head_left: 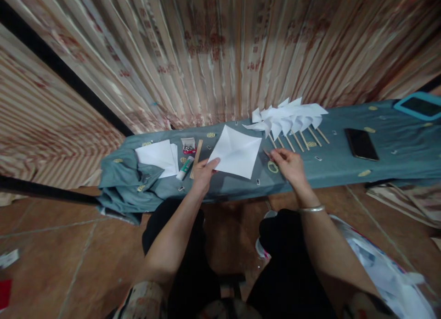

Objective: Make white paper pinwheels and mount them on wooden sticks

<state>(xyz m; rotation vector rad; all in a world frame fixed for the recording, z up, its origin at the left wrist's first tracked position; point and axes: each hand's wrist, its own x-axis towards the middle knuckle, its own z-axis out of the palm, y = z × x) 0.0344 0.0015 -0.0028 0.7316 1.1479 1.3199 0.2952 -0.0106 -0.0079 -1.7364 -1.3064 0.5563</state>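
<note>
My left hand (204, 174) pinches the left corner of a square sheet of white paper (237, 151), thumb on top. Faint creases cross the sheet. My right hand (288, 163) is closed at the fingertips around a pair of scissors with pale green handles (273, 167); its fingers hide part of them. The scissors are just to the right of the sheet. Behind my right hand lies a row of white paper pinwheels (291, 119) on several wooden sticks (299, 141), overlapping one another.
Left of the sheet lie bare wooden sticks (196, 158), a glue stick (185, 168), a small open box of pins (189, 145) and stacked white paper (156, 156). A phone (361, 144) and a blue-framed tablet (420, 105) lie right on the cloth-covered bench (336, 170). A bag (386, 273) stands below.
</note>
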